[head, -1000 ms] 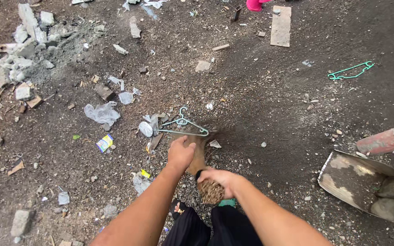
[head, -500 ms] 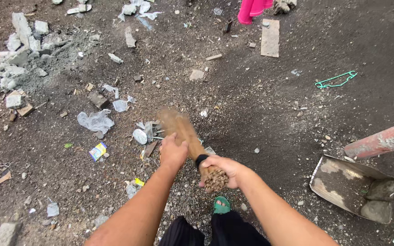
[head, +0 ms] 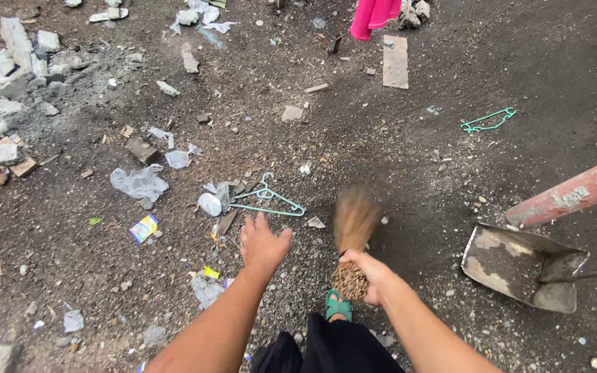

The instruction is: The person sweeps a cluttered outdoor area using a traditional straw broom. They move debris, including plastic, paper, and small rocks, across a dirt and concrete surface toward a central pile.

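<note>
My right hand point(head: 371, 275) grips the bound end of a short straw hand broom point(head: 354, 228), whose bristle end is blurred over the dirt ground. My left hand point(head: 262, 243) hovers open, palm down, holding nothing, just below a pale green wire hanger point(head: 268, 200) that lies among scraps of litter. A metal dustpan point(head: 519, 266) lies on the ground to the right of the broom.
Plastic scraps point(head: 139, 182), a small wrapper point(head: 144, 227) and stones are scattered on the left. Broken concrete rubble point(head: 8, 83) is piled at the far left. A second green hanger point(head: 488, 121), a flat board point(head: 395, 61), a red pole point(head: 571, 197) and pink cloth point(head: 373, 15) lie farther off.
The broom has swung from the left, over the hanger, to the right. My left hand has come off the broom and opened. The hanger is uncovered again.
</note>
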